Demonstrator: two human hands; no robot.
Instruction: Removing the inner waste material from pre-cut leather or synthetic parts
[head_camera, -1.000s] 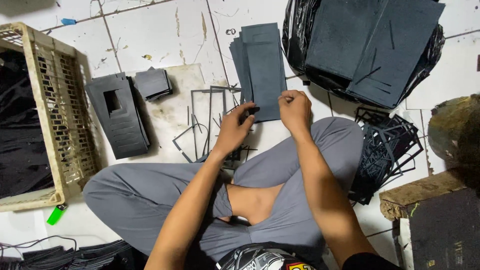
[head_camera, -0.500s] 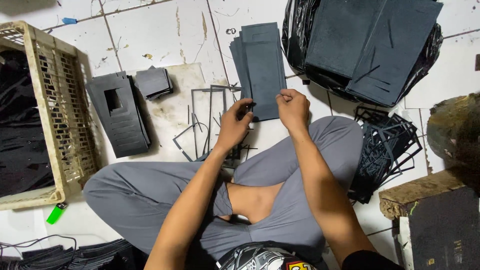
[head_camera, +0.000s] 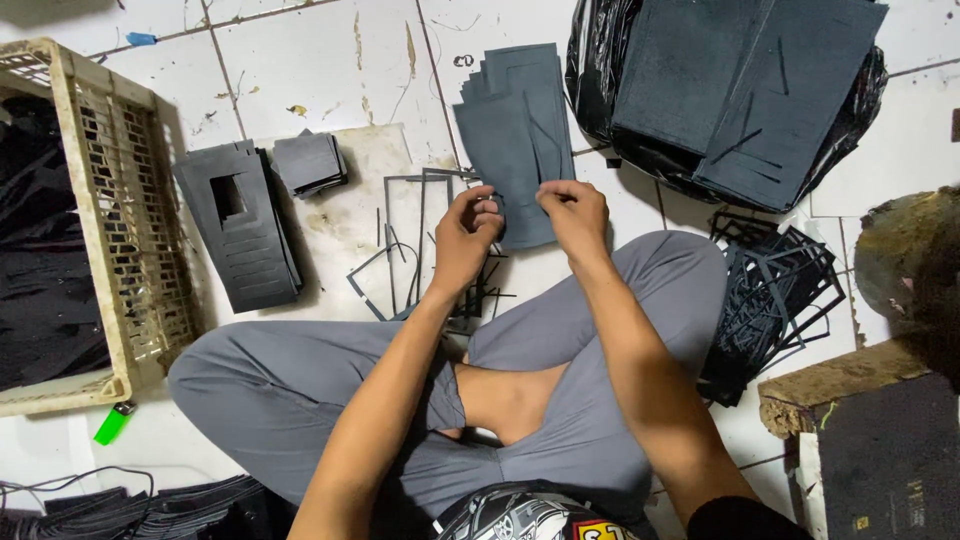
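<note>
Fingers (head_camera: 488, 212) of my left hand (head_camera: 462, 240) and right hand (head_camera: 575, 215) pinch shut on the near edge of a dark sheet (head_camera: 515, 140) above the floor (head_camera: 300, 80); it looks light, thin and floppy, best held at edges.

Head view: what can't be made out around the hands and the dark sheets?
- Head view: what the left hand and right hand pinch; fingertips cover it.
- Stack of dark sheets: near edge hidden behind both hands; sheet count unreadable.
- Beige crate: cut by the left edge; contents just a black mass.
- Black bag of sheets: cut by the top edge.
- Brown object: cut by the right edge, blurred.
</note>
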